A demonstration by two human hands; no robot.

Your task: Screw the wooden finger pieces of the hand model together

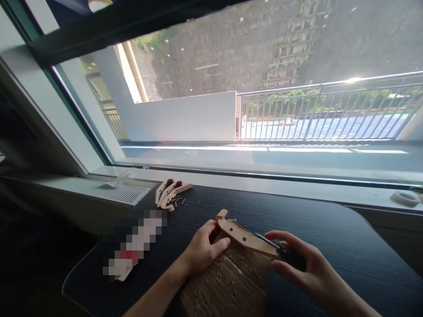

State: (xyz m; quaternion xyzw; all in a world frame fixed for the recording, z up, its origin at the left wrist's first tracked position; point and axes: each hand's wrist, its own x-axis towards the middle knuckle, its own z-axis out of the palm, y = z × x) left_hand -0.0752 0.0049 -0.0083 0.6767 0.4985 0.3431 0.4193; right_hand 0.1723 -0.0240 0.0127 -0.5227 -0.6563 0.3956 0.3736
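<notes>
A pale, curved wooden hook [249, 240] with two dark screw holes lies across the far end of a brown wooden board [231, 281] pitted with many small holes. My left hand [205, 248] is closed around the hook's left end, with its thumb resting by the board's surface. In my right hand [309, 264] is a screwdriver [291, 257] with a black handle. Its metal shaft points left along the hook's far side, and the tip is close to the wood. Whether the tip touches a screw I cannot tell.
Several similar wooden hooks [170, 193] lie at the dark table's [313, 220] far left corner, beside loose screws [180, 202]. A pixelated flat piece [124, 275] lies on the left. Behind the table are a window sill [264, 185] and a roll of tape [405, 198].
</notes>
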